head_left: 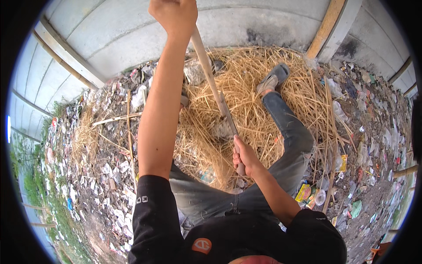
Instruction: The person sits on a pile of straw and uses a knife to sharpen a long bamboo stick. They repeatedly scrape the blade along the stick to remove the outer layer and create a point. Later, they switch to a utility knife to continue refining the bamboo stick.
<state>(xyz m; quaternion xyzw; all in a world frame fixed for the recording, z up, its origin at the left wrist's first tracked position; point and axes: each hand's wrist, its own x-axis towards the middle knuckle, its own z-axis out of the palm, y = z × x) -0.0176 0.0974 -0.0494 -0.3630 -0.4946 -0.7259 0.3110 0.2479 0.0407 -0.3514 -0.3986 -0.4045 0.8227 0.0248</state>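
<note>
My left hand [176,15], raised at the top edge and partly cut off, is closed at the upper end of a long pale bamboo strip [205,64]. The strip slants down toward my right. Lower down, between my knees, my right hand [247,157] wraps round the handle of a dark-bladed knife [229,118]. Its blade lies along the lower part of the strip; I cannot tell how deep it bites. Under both lies a heap of straw-coloured shavings [246,110]. A greyish block [223,130] shows among them below the blade.
My bent legs [288,127] spread round the heap, with a grey sandal [278,75] on the right foot. A concrete panel wall [263,26] stands ahead, with a wooden post [325,28] against it. Scattered litter [114,185] covers the ground on both sides, and thin bamboo strips [130,145] lie at left.
</note>
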